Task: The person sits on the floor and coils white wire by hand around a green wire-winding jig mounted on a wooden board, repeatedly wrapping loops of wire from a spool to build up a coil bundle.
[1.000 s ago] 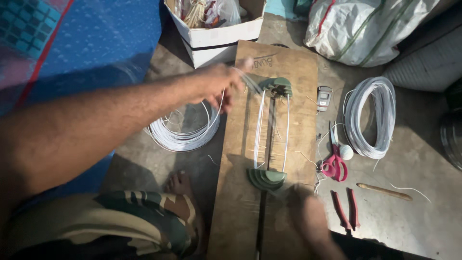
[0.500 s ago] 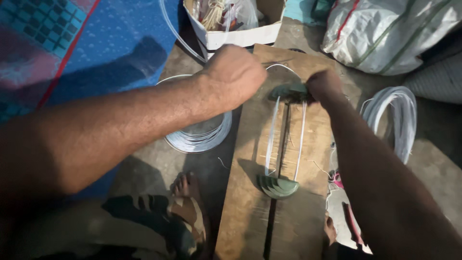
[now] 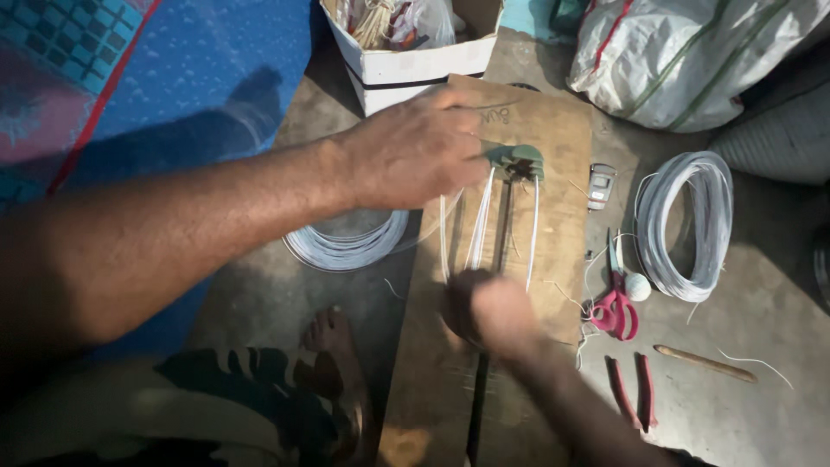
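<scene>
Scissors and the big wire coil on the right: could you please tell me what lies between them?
In the head view, a small white ball lies between the red-handled scissors and the white wire coil, touching the coil's inner edge.

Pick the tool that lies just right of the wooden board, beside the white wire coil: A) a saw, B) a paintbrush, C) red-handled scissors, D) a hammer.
C: the red-handled scissors lie on the floor between the wooden board and the white wire coil, next to a small white ball.
</scene>
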A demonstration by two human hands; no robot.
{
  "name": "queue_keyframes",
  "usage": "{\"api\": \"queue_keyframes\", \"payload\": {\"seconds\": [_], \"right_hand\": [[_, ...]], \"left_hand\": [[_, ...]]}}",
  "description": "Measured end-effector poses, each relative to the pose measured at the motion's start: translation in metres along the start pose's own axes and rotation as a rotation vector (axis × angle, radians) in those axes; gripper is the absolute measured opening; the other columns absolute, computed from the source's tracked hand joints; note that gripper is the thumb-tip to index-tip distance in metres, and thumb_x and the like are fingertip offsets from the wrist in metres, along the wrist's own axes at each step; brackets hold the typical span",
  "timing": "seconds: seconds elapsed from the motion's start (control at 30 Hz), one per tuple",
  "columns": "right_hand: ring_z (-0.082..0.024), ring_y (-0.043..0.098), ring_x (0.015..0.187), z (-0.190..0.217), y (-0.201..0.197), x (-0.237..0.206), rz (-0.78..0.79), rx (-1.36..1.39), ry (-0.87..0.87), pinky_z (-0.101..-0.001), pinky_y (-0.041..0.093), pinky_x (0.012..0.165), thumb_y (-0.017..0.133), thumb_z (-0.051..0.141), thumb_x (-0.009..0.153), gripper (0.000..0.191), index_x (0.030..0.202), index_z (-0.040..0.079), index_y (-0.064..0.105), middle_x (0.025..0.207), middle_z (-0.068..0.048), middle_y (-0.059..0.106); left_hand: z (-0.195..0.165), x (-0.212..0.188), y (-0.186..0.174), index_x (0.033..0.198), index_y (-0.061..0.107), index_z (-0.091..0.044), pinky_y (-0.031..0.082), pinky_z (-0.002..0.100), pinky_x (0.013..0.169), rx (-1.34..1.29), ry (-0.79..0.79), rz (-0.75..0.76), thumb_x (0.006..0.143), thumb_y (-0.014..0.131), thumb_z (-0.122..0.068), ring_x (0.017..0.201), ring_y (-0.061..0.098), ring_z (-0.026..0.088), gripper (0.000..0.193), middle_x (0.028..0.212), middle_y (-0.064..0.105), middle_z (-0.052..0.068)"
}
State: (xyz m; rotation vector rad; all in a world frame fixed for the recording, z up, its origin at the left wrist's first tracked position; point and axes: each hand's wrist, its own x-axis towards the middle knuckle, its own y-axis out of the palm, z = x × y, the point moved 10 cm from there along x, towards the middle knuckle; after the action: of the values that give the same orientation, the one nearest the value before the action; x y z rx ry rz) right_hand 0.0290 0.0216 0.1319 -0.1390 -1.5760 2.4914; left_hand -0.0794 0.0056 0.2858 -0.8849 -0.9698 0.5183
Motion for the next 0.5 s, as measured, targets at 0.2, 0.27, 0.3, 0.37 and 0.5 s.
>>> {"api": "queue_keyframes", "payload": {"seconds": [0.2, 0.27, 0.3, 0.37, 0.5], "right_hand": [[-0.039, 0.066, 0.084, 0.021, 0.014, -0.108, -0.017, 0.178, 0.228, -0.0461, 0.052, 0.066, 0.069, 0.017, 0.079, 0.013, 0.087, 0.007, 0.067, 0.087, -0.014, 0.067], [-0.038, 0.069, 0.084, -0.018, 0.015, -0.134, -0.056, 0.103, 0.455, -0.0459, 0.052, 0.07, 0.07, 0.021, 0.079, 0.016, 0.09, 0.01, 0.072, 0.086, -0.013, 0.072], [-0.036, 0.071, 0.083, -0.046, 0.018, -0.147, -0.058, -0.007, 0.643, -0.0468, 0.052, 0.073, 0.072, 0.027, 0.084, 0.017, 0.093, 0.015, 0.077, 0.086, -0.011, 0.075], [-0.032, 0.076, 0.074, -0.101, 0.026, -0.167, -0.062, 0.128, 0.926, -0.0441, 0.056, 0.068, 0.067, 0.031, 0.092, 0.022, 0.094, 0.012, 0.077, 0.08, -0.012, 0.079], [-0.03, 0.075, 0.06, -0.182, -0.017, -0.126, -0.139, 0.217, 0.825, -0.0425, 0.058, 0.059, 0.064, 0.028, 0.094, 0.028, 0.084, 0.003, 0.072, 0.068, -0.017, 0.075]], "left_hand": [[0.06, -0.027, 0.034, 0.098, 0.07, -0.007, 0.054, 0.039, 0.082, -0.636, -0.483, -0.179, 0.1, 0.072, -0.026, 0.09, 0.07, 0.023, 0.019, 0.092, 0.072, 0.008], [0.079, -0.042, 0.073, 0.095, 0.07, -0.007, 0.056, 0.037, 0.075, -0.818, -0.771, -0.079, 0.102, 0.069, -0.039, 0.082, 0.072, 0.019, 0.032, 0.088, 0.074, 0.008], [0.086, -0.052, 0.096, 0.091, 0.07, -0.007, 0.056, 0.036, 0.07, -0.893, -0.937, 0.021, 0.101, 0.069, -0.046, 0.076, 0.071, 0.019, 0.041, 0.082, 0.074, 0.01], [0.078, -0.08, 0.14, 0.089, 0.068, -0.005, 0.053, 0.036, 0.059, -1.034, -1.223, 0.302, 0.098, 0.066, -0.057, 0.063, 0.069, 0.019, 0.052, 0.074, 0.073, 0.011], [0.022, -0.111, 0.171, 0.094, 0.073, 0.0, 0.051, 0.038, 0.042, -1.179, -1.285, 0.829, 0.088, 0.073, -0.049, 0.045, 0.065, 0.019, 0.049, 0.069, 0.07, 0.013]]}}
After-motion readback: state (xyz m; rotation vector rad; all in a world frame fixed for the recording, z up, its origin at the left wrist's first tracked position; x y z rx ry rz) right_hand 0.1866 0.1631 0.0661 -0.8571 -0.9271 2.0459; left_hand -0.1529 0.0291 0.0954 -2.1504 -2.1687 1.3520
